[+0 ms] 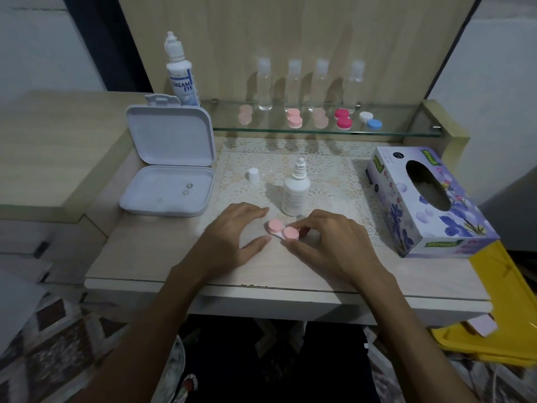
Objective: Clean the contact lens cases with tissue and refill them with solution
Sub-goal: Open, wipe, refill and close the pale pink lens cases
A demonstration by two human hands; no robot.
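Note:
A pink contact lens case [279, 229] with two round caps lies on the table's front middle. My right hand [328, 241] pinches the right cap between thumb and fingers. My left hand [232, 232] rests beside the case's left end, fingers relaxed and spread, thumb near the case. Just behind the case stands a small white solution bottle [295, 193] with its nozzle uncovered; its white cap [253, 175] stands to the left on the lace mat. A floral tissue box [427, 199] sits at the right.
An open white plastic box [168, 167] sits at the left, with a large solution bottle [181, 71] behind it. A glass shelf [406, 132] at the back carries several lens cases [343, 119] and clear bottles [265, 85]. A yellow item [499, 315] lies at the lower right.

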